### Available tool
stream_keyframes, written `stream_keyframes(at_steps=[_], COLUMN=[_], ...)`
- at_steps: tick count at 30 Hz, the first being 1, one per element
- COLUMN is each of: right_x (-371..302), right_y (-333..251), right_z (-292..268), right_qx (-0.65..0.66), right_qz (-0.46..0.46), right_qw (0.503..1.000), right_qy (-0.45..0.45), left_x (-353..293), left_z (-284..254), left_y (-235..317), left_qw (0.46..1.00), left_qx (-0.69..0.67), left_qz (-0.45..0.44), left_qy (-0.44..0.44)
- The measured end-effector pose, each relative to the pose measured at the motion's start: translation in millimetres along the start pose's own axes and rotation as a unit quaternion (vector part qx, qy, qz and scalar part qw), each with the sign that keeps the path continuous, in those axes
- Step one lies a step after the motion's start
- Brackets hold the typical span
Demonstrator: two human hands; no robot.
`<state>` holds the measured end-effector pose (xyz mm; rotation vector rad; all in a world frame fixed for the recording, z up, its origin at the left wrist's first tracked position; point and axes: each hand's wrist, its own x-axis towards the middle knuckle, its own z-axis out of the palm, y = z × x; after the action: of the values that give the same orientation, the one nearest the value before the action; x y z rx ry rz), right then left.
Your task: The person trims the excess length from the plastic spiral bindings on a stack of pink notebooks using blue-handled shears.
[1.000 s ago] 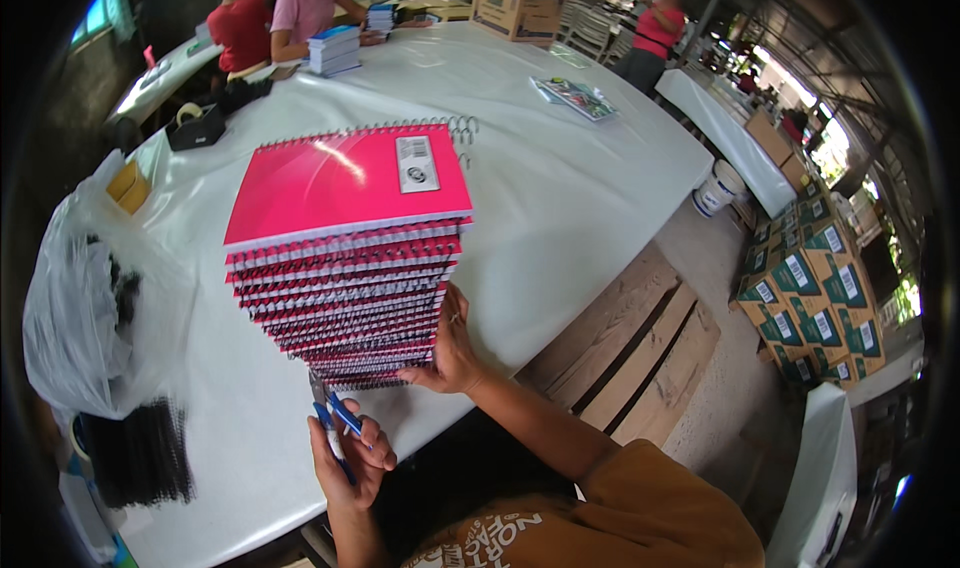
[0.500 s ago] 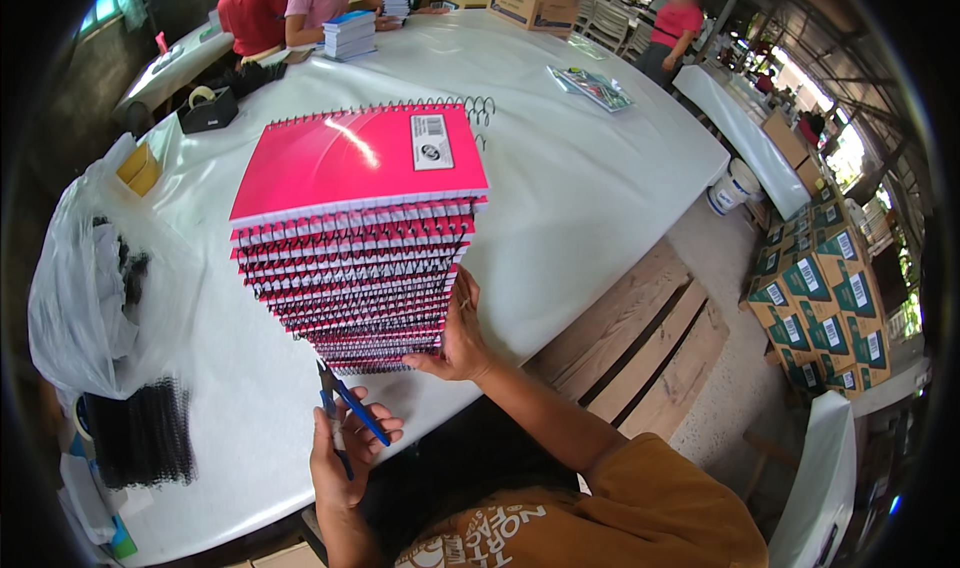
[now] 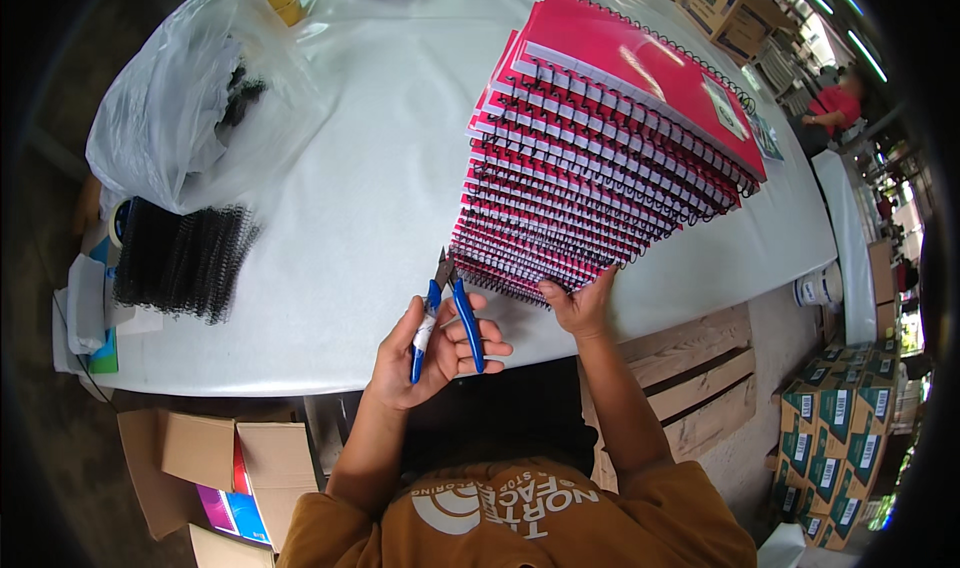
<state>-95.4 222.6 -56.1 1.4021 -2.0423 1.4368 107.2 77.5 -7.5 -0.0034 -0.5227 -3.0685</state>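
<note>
A tall stack of pink-covered spiral notebooks stands on the white-covered table, black coils facing me. In my left hand lie blue-handled wire cutters, their handles spread and white wrapping on one. Their tips point up beside the stack's lower left corner. My right hand cups the lower right corner of the stack, thumb on the coil side. Its other fingers are partly hidden behind the notebooks. Loose black plastic coils lie in a bundle at the left.
A clear plastic bag sits at the far left of the table. Below the edge stands an open carton. Wooden slats, a white bucket and stacked cartons are to the right. A person in pink is farther back.
The view has turned left and down, so the stack appears farther right and the open carton shows. My left hand still has the cutters; my right hand stays at the stack's lower right corner.
</note>
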Motion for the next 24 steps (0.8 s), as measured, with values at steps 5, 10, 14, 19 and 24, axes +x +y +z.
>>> stream_keyframes(at_steps=[5,10,14,19,24], right_x=[1,-1,-4,-1,-1], right_y=[3,6,5,4,4], right_z=[-1,0,0,6,9], right_qx=[0.02,0.022,0.043,0.014,0.002], right_qz=[-0.007,-0.001,0.003,-0.004,0.008], right_qw=[1.0,1.0,0.999,0.999,0.999], right_qy=[0.004,-0.005,-0.012,0.034,0.044], left_x=[1,-1,7,-1,-4], left_z=[0,3,44,30,12], left_y=[0,3,-5,3,8], left_qw=[1.0,0.986,0.571,0.904,0.991], left_qx=[0.014,0.126,0.743,0.367,0.07], left_qz=[-0.011,-0.018,0.034,-0.009,-0.038], left_qy=[-0.02,0.109,0.347,0.22,0.109])
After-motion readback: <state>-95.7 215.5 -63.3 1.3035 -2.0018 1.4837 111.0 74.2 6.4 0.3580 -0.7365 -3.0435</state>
